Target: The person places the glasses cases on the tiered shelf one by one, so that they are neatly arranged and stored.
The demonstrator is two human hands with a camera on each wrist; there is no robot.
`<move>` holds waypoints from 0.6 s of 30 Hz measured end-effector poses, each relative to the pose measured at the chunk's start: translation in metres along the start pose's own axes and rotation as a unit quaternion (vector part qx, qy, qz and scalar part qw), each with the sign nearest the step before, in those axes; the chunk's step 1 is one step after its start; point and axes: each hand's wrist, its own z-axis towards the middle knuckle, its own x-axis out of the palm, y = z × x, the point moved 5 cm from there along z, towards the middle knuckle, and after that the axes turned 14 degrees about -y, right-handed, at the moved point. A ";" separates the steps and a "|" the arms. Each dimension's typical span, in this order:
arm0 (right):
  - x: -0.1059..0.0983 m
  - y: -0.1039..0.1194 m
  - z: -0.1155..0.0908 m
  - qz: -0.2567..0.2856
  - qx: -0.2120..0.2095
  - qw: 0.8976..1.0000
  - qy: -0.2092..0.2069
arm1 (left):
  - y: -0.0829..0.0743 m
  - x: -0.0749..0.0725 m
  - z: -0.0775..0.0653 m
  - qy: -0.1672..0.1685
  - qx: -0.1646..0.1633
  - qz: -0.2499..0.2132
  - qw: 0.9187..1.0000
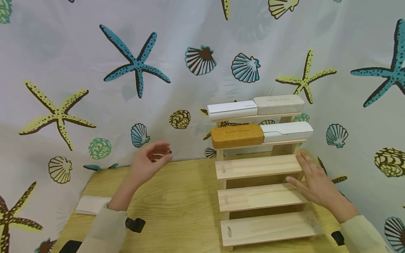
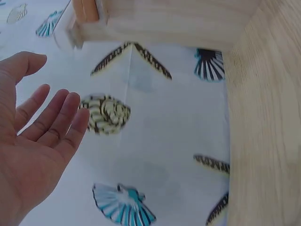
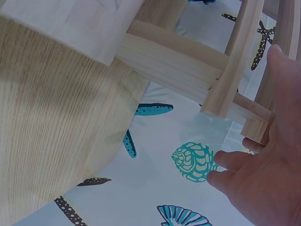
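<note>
A stepped wooden rack (image 1: 259, 196) with several shelves stands on the table, right of centre. On its top shelf lie a white glasses case (image 1: 232, 109) and a pale grey glasses case (image 1: 280, 104). One shelf lower are a mustard-yellow glasses case (image 1: 237, 136) and another white glasses case (image 1: 288, 132). My right hand (image 1: 316, 181) touches the rack's right side, fingertips at the end of the middle shelf, fingers fairly straight. Left of the rack, my left hand (image 1: 150, 161) is raised in the air with loosely bent fingers and nothing held.
The wood-grain table (image 1: 177, 207) runs up to a white curtain (image 1: 177, 21) printed with starfish and shells, behind and at both sides. A white flat item (image 1: 91, 205) lies at the table's left, partly covered by my left forearm. The rack's lower shelves (image 1: 269, 228) hold nothing.
</note>
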 end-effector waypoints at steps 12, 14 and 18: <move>0.000 0.000 0.000 0.004 0.000 1.000 -0.003 | 0.039 -0.078 -0.030 -0.069 -0.041 0.032 0.996; 0.000 0.000 0.000 0.004 0.002 1.000 0.000 | 0.047 -0.089 -0.037 -0.079 -0.054 0.044 0.994; 0.000 0.000 0.000 0.005 0.004 1.000 0.003 | 0.068 -0.109 -0.052 -0.094 -0.079 0.082 0.989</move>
